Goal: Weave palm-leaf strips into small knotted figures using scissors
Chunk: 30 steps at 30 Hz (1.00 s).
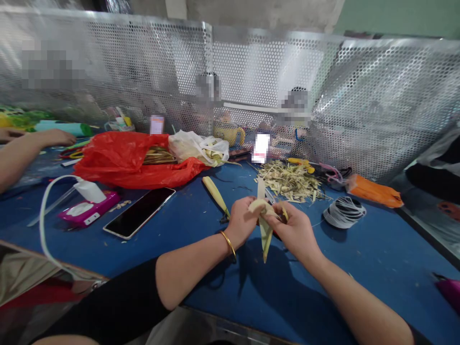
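Observation:
Pale yellow-green husk strips (265,235), folded across one another, are held above the blue table between my two hands. On the left side of the fold, my left hand (243,218), with a gold bangle at its wrist, has its fingers closed on the strips. My right hand (293,227) pinches the other side with thumb and fingers. One strip points up and another hangs down below the fingers. Just left of my left hand lies a bundled husk piece (214,194) with a narrow end. White thread wound on a spool (344,212) lies right of my right hand.
Husk scraps (289,181) are heaped behind my hands. Left are a red plastic bag (118,160), a black phone (140,212) and a magenta power strip (88,209) with a white cable. An orange packet (375,190) lies right. A perforated metal screen (258,62) stands behind. Another person's arm (32,148) reaches in at left.

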Each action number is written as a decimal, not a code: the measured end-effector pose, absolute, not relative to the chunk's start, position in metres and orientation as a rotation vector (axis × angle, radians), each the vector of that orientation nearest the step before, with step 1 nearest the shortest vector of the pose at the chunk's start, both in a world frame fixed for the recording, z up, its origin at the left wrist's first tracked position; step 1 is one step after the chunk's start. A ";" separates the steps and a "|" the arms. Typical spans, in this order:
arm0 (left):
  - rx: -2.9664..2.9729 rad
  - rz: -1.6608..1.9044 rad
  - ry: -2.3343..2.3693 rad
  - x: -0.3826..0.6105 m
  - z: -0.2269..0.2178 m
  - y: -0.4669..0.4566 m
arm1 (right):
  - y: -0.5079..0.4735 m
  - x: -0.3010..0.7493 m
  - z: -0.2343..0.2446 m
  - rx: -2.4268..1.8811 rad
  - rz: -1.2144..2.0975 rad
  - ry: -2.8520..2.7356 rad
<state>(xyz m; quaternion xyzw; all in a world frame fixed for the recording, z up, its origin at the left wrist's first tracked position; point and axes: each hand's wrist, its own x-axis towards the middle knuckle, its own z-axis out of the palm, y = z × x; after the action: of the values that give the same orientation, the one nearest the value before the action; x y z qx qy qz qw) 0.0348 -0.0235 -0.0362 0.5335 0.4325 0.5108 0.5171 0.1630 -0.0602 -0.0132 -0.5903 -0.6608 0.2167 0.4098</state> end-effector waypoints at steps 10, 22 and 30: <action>1.305 1.228 1.095 0.033 -0.041 -0.015 | -0.068 0.164 -0.013 -1.363 0.431 -1.699; 1.182 1.292 1.217 0.027 -0.043 0.002 | -0.097 0.168 0.027 -0.837 0.496 -1.773; 0.985 1.249 1.205 0.027 -0.034 0.001 | -0.096 0.185 0.043 -0.744 1.241 -1.501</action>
<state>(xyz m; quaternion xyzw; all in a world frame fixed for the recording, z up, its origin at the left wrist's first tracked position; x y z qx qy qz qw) 0.0274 0.0009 -0.0337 0.4146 0.5072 0.5260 0.5423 0.1848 -0.0965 0.0431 -0.3083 -0.6217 0.5139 0.5043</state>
